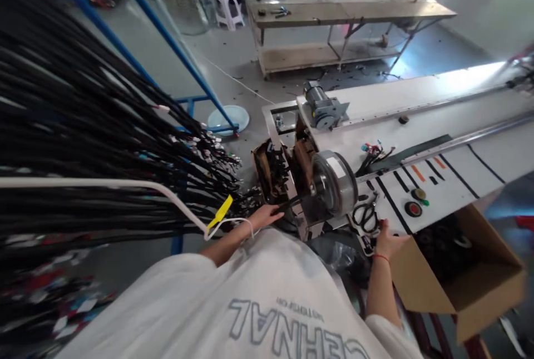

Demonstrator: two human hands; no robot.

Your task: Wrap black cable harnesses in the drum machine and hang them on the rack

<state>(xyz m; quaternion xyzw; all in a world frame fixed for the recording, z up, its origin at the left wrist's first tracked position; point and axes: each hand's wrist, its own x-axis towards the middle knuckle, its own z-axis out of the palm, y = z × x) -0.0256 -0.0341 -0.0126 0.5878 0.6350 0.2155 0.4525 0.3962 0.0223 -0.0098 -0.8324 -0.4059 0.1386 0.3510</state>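
Note:
My left hand (269, 215) reaches forward to the end of a conveyor machine. Its fingers are drawn together on a thin black cable (288, 202) just below a brown box of black parts (271, 172). A white cord loops over that wrist. My right hand (386, 238) rests at the near edge of the white conveyor table (459, 181), beside black scissors (366, 217) and against the flap of an open cardboard box (454, 275). Its fingers are too small to read. A round grey motor drum (334, 181) sits between the two hands.
A thick bundle of black cables with tagged ends (104, 142) hangs on a rack at left, with a yellow tag (221, 211). Red and green buttons (417, 200) sit on the table. A steel workbench (346, 11), a white stool (228, 9) and a blue frame (167, 36) stand behind.

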